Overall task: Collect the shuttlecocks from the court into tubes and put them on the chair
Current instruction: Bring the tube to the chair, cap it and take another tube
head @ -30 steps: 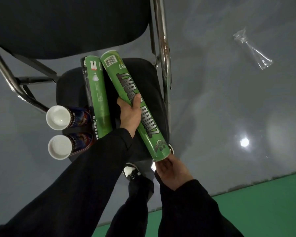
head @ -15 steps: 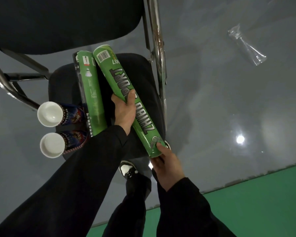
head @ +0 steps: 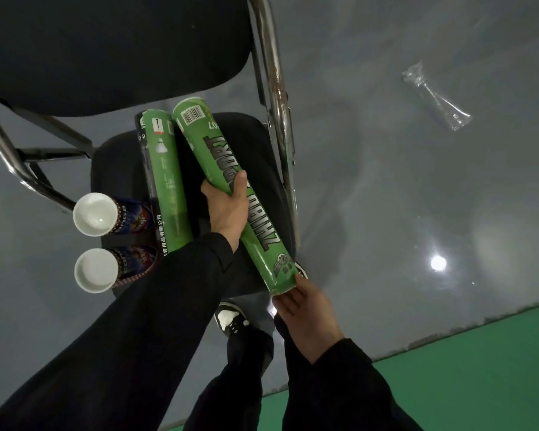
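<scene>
A long green shuttlecock tube (head: pixel 218 169) lies slanted over the black chair seat (head: pixel 262 150). My left hand (head: pixel 227 209) grips its middle, thumb over the top. My right hand (head: pixel 305 312) touches its near end with relaxed fingers. A second green tube (head: pixel 165 169) lies on the seat just left of it. Two dark blue tubes with white caps (head: pixel 95 214) (head: pixel 96 270) stick out over the seat's left edge.
The chair's black backrest (head: pixel 106 48) and chrome frame (head: pixel 277 98) stand ahead. A clear plastic wrapper (head: pixel 436 98) lies on the grey floor to the right. Green court surface (head: pixel 448 384) begins at lower right. My shoe (head: pixel 231 318) shows below the seat.
The green tube stays in my left hand over the seat. My right hand shifted from holding the tube's near end to touching it from below with looser fingers.
</scene>
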The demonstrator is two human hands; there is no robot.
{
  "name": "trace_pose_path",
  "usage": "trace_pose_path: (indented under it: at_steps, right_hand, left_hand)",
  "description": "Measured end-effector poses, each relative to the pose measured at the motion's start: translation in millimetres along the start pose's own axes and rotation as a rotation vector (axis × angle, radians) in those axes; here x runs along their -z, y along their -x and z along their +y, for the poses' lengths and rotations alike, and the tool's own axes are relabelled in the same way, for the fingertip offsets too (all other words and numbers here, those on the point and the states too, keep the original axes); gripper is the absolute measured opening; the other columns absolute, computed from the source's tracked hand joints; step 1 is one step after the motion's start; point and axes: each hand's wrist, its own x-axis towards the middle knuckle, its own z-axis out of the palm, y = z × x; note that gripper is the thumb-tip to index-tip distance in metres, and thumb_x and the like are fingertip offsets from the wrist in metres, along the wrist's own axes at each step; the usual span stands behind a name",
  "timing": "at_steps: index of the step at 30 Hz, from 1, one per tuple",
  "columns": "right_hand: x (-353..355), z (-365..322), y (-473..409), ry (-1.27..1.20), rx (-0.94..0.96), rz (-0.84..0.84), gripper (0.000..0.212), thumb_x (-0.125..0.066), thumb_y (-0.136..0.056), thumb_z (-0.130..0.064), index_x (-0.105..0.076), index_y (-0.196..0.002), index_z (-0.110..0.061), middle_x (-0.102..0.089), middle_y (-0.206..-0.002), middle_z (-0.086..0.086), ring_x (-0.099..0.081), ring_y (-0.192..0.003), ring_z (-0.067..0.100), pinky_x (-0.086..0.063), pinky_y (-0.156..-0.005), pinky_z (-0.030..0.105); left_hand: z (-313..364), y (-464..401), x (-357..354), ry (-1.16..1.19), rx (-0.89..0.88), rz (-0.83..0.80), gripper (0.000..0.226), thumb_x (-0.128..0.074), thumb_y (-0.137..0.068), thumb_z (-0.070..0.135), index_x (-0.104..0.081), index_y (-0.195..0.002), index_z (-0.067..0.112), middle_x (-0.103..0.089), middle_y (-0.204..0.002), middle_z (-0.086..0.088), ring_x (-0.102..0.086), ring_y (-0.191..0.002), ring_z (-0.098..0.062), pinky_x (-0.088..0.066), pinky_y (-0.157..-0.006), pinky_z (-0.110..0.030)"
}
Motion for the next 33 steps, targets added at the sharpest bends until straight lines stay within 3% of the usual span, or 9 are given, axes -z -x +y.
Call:
trace_pose_path:
  at_steps: [6, 10, 17, 19, 22, 27, 30, 33]
  right_hand:
    - [9, 6, -7, -0.041, 0.022, 0.066, 0.034, -0.059, -0.098, -0.021, -0.066, -0.128, -0.005, -0.073, -0.120, 0.015, -0.068, -0.117, 0.031, -0.050, -0.105, 0.043]
    - [10, 4, -10, 0.019, 0.049, 0.080, 0.033, -0.060, -0.097, -0.020, -0.067, -0.126, -0.008, -0.074, -0.118, 0.014, -0.069, -0.115, 0.030, -0.053, -0.101, 0.042]
    - [3, 10, -13, 0.253, 0.226, 0.139, 0.037, -0.067, -0.096, -0.021, -0.055, -0.131, -0.024, -0.072, -0.120, 0.011, -0.072, -0.108, 0.030, -0.054, -0.101, 0.052]
    - [1, 10, -12, 0.221, 0.209, 0.127, 0.039, -0.066, -0.095, -0.020, -0.055, -0.133, -0.021, -0.072, -0.120, 0.012, -0.071, -0.109, 0.031, -0.054, -0.102, 0.050]
    - [1, 13, -5, 0.085, 0.126, 0.093, 0.038, -0.065, -0.095, -0.016, -0.059, -0.132, -0.008, -0.072, -0.119, 0.017, -0.072, -0.108, 0.033, -0.060, -0.089, 0.042]
    - [-3, 22, 0, -0.017, -0.001, 0.126, 0.032, -0.068, -0.094, -0.021, -0.069, -0.122, -0.005, -0.074, -0.116, 0.018, -0.071, -0.110, 0.032, -0.058, -0.086, 0.039]
    - [-6, 26, -1, -0.032, -0.027, 0.149, 0.035, -0.066, -0.095, -0.027, -0.068, -0.124, -0.006, -0.074, -0.116, 0.017, -0.073, -0.106, 0.029, -0.059, -0.077, 0.036]
    - [-9, 25, 4, -0.096, -0.034, 0.135, 0.031, -0.059, -0.099, -0.020, -0.067, -0.124, -0.004, -0.075, -0.114, 0.018, -0.072, -0.108, 0.030, -0.058, -0.079, 0.037]
  left_hand:
    - [2, -4, -7, -0.070, -0.014, 0.102, 0.089, -0.072, -0.089, 0.052, -0.024, -0.154, 0.013, -0.054, -0.142, -0.007, -0.056, -0.127, -0.023, -0.045, -0.113, -0.041]
    - [-1, 0, -5, -0.253, -0.039, 0.132, 0.102, -0.075, -0.084, 0.056, -0.018, -0.159, 0.016, -0.045, -0.151, -0.012, -0.042, -0.139, -0.035, -0.039, -0.116, -0.052]
    - [0, 7, 13, -0.202, -0.042, 0.060, 0.112, -0.085, -0.079, 0.042, -0.012, -0.162, 0.020, -0.045, -0.148, -0.008, -0.053, -0.130, -0.025, -0.044, -0.114, -0.042]
    - [-2, 10, 16, -0.203, -0.036, 0.055, 0.116, -0.086, -0.078, 0.039, -0.009, -0.163, 0.020, -0.044, -0.149, -0.009, -0.052, -0.131, -0.025, -0.043, -0.114, -0.039]
    - [-8, 12, 18, -0.213, -0.012, 0.040, 0.116, -0.087, -0.078, 0.035, -0.009, -0.163, 0.018, -0.046, -0.148, -0.008, -0.052, -0.132, -0.025, -0.042, -0.113, -0.038]
    - [-12, 12, 18, -0.219, -0.006, 0.045, 0.114, -0.087, -0.078, 0.039, -0.013, -0.162, 0.017, -0.050, -0.145, -0.008, -0.054, -0.131, -0.025, -0.044, -0.113, -0.043]
    - [-13, 13, 19, -0.232, 0.027, 0.058, 0.118, -0.083, -0.064, 0.059, -0.024, -0.158, 0.018, -0.056, -0.139, -0.005, -0.058, -0.126, -0.024, -0.047, -0.111, -0.046]
    - [-17, 14, 22, -0.276, 0.052, 0.030, 0.098, -0.078, -0.063, 0.066, -0.042, -0.139, 0.016, -0.061, -0.128, -0.002, -0.062, -0.117, -0.024, -0.051, -0.106, -0.046]
